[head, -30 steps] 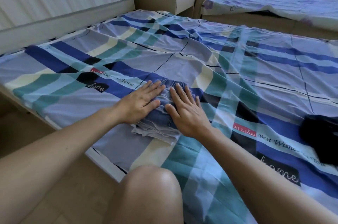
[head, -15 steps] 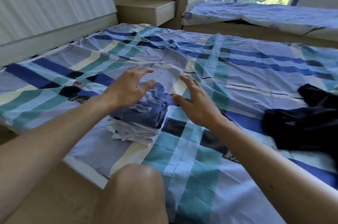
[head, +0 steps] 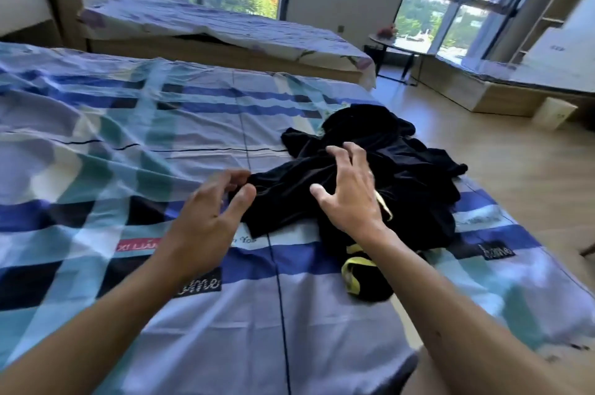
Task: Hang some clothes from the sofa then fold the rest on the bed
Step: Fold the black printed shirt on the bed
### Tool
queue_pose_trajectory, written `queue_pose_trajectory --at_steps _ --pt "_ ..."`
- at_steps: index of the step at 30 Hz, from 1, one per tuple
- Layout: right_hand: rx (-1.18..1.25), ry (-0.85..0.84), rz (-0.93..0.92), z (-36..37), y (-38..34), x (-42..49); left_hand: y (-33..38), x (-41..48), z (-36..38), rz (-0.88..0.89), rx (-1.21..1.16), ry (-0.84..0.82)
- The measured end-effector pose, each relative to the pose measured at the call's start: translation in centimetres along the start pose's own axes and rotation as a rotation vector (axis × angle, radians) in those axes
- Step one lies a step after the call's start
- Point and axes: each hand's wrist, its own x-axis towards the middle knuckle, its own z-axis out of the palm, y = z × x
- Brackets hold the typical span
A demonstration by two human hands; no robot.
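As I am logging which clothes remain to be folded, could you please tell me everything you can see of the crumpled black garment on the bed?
The crumpled black garment is a soft, slightly shiny dark fabric with yellow trim showing at its near end. It lies unfolded in a bunched heap on the blue-and-teal checked bedsheet, near the bed's right edge. The right hand is over its middle with spread fingers, the left hand at its left edge; neither plainly grips it.

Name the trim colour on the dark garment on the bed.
Yellow trim on the black garment; head view shows it.
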Motion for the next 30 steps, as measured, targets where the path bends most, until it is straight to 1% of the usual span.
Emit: queue_pose_trajectory --at_steps 1,2,3,6,8,12,13,15,16,17,19,20,21,23,25,26,28,30 --pt "-0.118 -0.014 0.067 -0.4 1.5 0.4 -0.2 0.0 1.0 -0.005 0.007 -0.016" --pt "-0.205 -0.065 0.141 -0.8 2.8 0.8 -0.5 -0.2 1.6 -0.009 0.016 -0.032" --pt "-0.243 -0.138 0.212 -1.2 4.0 1.1 -0.9 -0.4 2.2 -0.014 0.028 -0.051" --pt "-0.208 -0.342 0.340 -1.3 6.4 1.5 -1.8 -1.4 2.8 -0.023 0.093 -0.096" --pt "-0.212 -0.411 0.344 -0.6 7.1 1.7 -2.1 -1.6 2.8 -0.030 0.147 -0.115" --pt "-0.222 -0.380 0.232 0.2 5.5 2.3 -2.1 -1.8 3.0 -0.055 0.187 -0.153" --pt "-0.174 -0.360 0.205 0.1 4.6 2.2 -2.3 -1.8 3.0 -0.069 0.186 -0.162" --pt "0.047 -0.320 0.154 -0.4 2.5 1.6 -2.5 -1.8 3.2 -0.147 0.107 -0.195" --pt "0.186 -0.311 0.113 -0.5 1.2 1.0 -2.1 -1.7 3.3 -0.230 -0.016 -0.205" --pt "0.295 -0.312 0.058 -0.6 0.0 0.1 -1.4 -1.7 3.4 -0.337 -0.217 -0.205" --pt "0.377 -0.317 -0.101 -0.1 -2.0 -1.9 -0.2 -1.5 3.4 -0.552 -0.681 -0.217" --pt "0.380 -0.314 -0.173 0.4 -2.7 -2.8 0.3 -1.3 3.1 -0.600 -0.804 -0.234" --pt "0.394 -0.307 -0.222 0.7 -3.1 -3.5 0.4 -1.2 2.8 -0.608 -0.833 -0.241" --pt "0.468 -0.324 -0.235 1.3 -3.6 -4.3 0.1 -1.2 2.3 -0.589 -0.802 -0.190" --pt "0.538 -0.359 -0.221 1.4 -3.8 -4.5 -0.5 -1.3 1.7 -0.562 -0.700 -0.136" --pt "0.550 -0.389 -0.231 1.2 -3.7 -4.4 -0.7 -1.3 1.4 -0.546 -0.633 -0.139" --pt "0.502 -0.519 -0.267 0.6 -3.4 -4.1 -0.6 -1.3 0.7 -0.486 -0.528 -0.197" --pt "0.416 -0.678 -0.284 0.1 -2.6 -3.5 0.1 -1.0 -0.1 -0.438 -0.495 -0.216"
